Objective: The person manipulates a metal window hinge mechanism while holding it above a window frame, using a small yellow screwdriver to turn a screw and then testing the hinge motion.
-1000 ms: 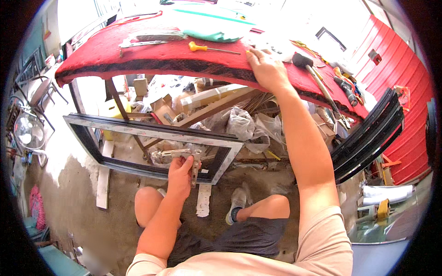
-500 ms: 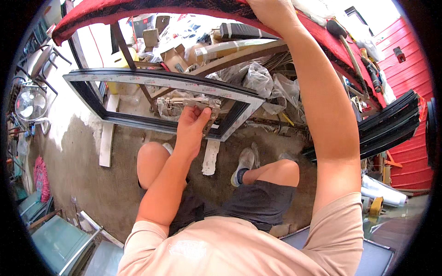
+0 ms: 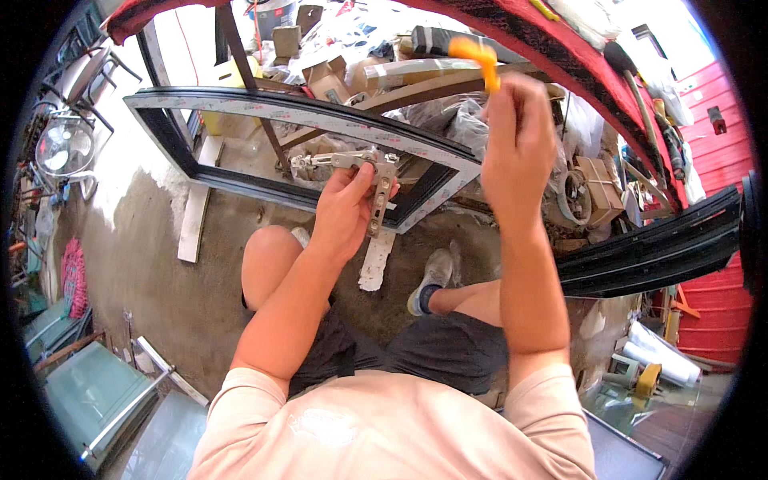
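My left hand (image 3: 342,210) is closed on an L-shaped silver metal window fitting (image 3: 379,205), its one arm pointing left and its other pointing down. The fitting is in front of the right part of a dark window frame (image 3: 296,116) faced with printed protective film. Whether the fitting touches the frame I cannot tell. Raised to the right, my right hand (image 3: 522,148) grips a small orange hooked object (image 3: 478,58). Motion blurs it, so its exact kind is unclear.
A red-covered bench (image 3: 552,56) curves across the top, with tools at its right. Pale strips (image 3: 195,220) lie under the frame. Black profiles (image 3: 656,252) jut in at the right. Glass panes (image 3: 104,392) lean at lower left; a fan (image 3: 64,152) stands farther back.
My right hand has come down from the red bench toward me and now holds the orange object. My left hand and the fitting have shifted slightly right and upward in the view.
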`<control>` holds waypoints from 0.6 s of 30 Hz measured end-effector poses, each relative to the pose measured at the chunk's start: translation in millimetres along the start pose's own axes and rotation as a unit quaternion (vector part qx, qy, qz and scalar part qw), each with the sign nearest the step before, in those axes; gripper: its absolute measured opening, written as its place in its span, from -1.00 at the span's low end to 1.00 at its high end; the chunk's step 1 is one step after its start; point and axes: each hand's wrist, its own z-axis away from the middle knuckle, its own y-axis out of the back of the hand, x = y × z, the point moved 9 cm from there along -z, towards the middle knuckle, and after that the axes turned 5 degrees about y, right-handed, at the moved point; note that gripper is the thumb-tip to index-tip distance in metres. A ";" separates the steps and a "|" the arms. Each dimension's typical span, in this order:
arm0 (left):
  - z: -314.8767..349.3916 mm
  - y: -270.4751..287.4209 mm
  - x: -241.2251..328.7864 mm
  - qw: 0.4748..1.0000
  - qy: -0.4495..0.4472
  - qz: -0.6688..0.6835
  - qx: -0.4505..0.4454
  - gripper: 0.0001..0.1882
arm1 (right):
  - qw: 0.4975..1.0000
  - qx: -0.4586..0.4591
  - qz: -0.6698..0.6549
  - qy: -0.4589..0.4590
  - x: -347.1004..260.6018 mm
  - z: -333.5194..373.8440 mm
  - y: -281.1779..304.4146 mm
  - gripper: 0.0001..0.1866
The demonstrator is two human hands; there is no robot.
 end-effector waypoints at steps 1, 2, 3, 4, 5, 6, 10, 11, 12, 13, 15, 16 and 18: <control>0.3 2.2 -0.9 1.000 0.001 0.006 0.011 -0.71 | 0.998 -0.003 -0.055 -0.043 22.5 29.5 -3.9 -0.91; -0.2 0.5 -4.1 1.000 0.006 0.016 0.019 -0.70 | 0.987 -0.007 -0.098 -0.123 46.4 59.8 -5.8 -0.89; 0.4 2.9 -4.5 0.999 0.009 0.023 0.031 -0.68 | 0.967 -0.030 -0.161 -0.196 61.8 87.6 -13.3 -0.82; 0.4 3.0 -6.0 0.998 0.018 0.047 0.029 -0.65 | 0.955 -0.043 -0.179 -0.232 73.4 109.9 -16.6 -0.78; 0.4 3.3 -7.5 0.997 0.027 0.071 0.027 -0.62 | 0.941 -0.056 -0.198 -0.268 85.1 131.7 -20.2 -0.73; 0.2 5.0 -7.5 0.995 0.034 0.093 0.027 -0.60 | 0.925 -0.068 -0.218 -0.303 95.0 150.7 -25.0 -0.69; -0.6 0.4 -15.5 0.965 0.109 0.237 -0.041 -0.60 | 0.891 -0.073 -0.301 -0.331 96.6 178.2 -29.3 -0.67; 0.7 -7.5 -14.3 0.961 0.113 0.249 -0.036 -0.61 | 0.892 -0.078 -0.300 -0.330 94.7 180.8 -28.1 -0.67; 1.9 -16.3 -12.3 0.960 0.108 0.251 -0.059 -0.61 | 0.892 -0.083 -0.299 -0.329 92.9 183.3 -26.3 -0.67; 3.0 -24.1 -11.2 0.958 0.103 0.253 -0.082 -0.61 | 0.892 -0.088 -0.298 -0.329 90.5 185.3 -23.9 -0.67; 4.3 -34.5 -8.1 0.954 0.093 0.248 -0.143 -0.60 | 0.884 -0.138 -0.310 -0.321 77.0 183.1 -23.2 -0.69; 5.9 -39.1 -7.1 0.956 0.084 0.234 -0.155 -0.60 | 0.880 -0.162 -0.316 -0.316 72.7 184.7 -25.0 -0.69; 8.1 -56.5 -8.6 0.957 0.073 0.212 -0.185 -0.59 | 0.918 -0.158 -0.280 -0.234 64.2 178.2 -17.2 -0.73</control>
